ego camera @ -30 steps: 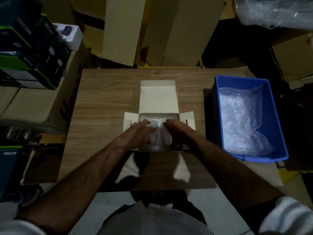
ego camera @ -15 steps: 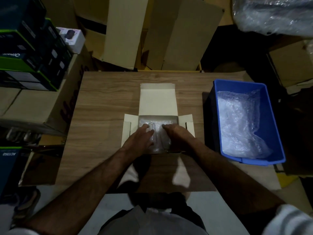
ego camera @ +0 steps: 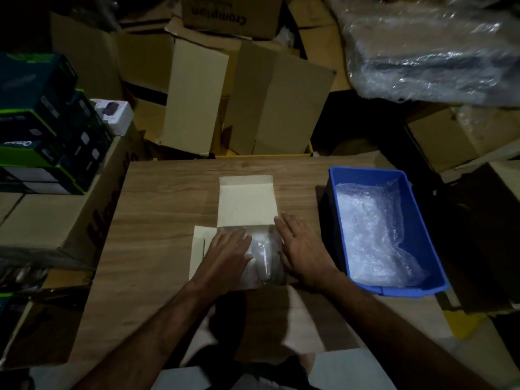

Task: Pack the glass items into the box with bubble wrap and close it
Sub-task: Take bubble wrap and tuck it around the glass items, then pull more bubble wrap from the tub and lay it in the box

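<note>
1. A moment ago both hands were side by side inside the box (ego camera: 244, 220), pushing down on the bubble wrap (ego camera: 263, 256). Now they have moved apart.
2. The left hand (ego camera: 229, 256) lies flat with its fingers straight, pressing on the wrap at the 9 o'clock side of the box opening.
3. The right hand (ego camera: 302, 249) has slid out to the 3 o'clock side. Its fingers are straight and spread, and it covers the side flap there. It may be folding that flap in, but the light is dim and I cannot tell for sure.
4. This looks like the packing part is done and the closing part is starting.
5. The glass things are in the box, under the wrap, between the two hands. They show only as a dark, shiny shape, so I cannot count them.
6. The box sits in the middle of the table (ego camera: 168, 209). Its big lid flap (ego camera: 246, 204) lies open at 12 o'clock, and one side flap (ego camera: 201, 246) lies flat at 9 o'clock.
7. Counting: one box, two hands, one lid flap, and one side flap that I can see.
8. There is one blue bin (ego camera: 422, 229) at 3 o'clock, with more bubble wrap in it.
</note>
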The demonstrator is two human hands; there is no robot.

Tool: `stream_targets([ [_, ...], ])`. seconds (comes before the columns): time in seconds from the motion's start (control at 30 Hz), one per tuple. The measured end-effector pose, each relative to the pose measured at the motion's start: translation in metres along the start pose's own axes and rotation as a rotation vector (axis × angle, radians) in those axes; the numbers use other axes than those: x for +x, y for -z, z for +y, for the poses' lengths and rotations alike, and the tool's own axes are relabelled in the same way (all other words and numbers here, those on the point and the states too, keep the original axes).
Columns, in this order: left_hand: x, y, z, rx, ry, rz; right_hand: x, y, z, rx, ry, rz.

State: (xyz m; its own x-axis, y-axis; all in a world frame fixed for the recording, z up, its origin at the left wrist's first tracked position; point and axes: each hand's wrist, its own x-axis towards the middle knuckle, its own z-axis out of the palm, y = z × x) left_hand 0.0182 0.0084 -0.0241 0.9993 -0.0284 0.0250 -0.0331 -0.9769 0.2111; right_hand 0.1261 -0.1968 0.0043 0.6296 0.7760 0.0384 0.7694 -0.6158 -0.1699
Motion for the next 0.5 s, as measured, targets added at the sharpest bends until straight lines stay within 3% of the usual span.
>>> stream_targets([
  [0.17,0.039,0.018,0.051,-0.046,-0.073,0.131,-0.02,0.029,0.035,0.047,-0.134,0.176],
  [0.33,0.082,0.018,0.103,-0.149,0.004,0.095,-0.05,0.042,0.081,0.083,-0.246,0.215],
  [0.5,0.115,0.006,0.16,-0.21,-0.028,0.129,-0.091,0.032,0.139,0.095,-0.389,0.168],
])
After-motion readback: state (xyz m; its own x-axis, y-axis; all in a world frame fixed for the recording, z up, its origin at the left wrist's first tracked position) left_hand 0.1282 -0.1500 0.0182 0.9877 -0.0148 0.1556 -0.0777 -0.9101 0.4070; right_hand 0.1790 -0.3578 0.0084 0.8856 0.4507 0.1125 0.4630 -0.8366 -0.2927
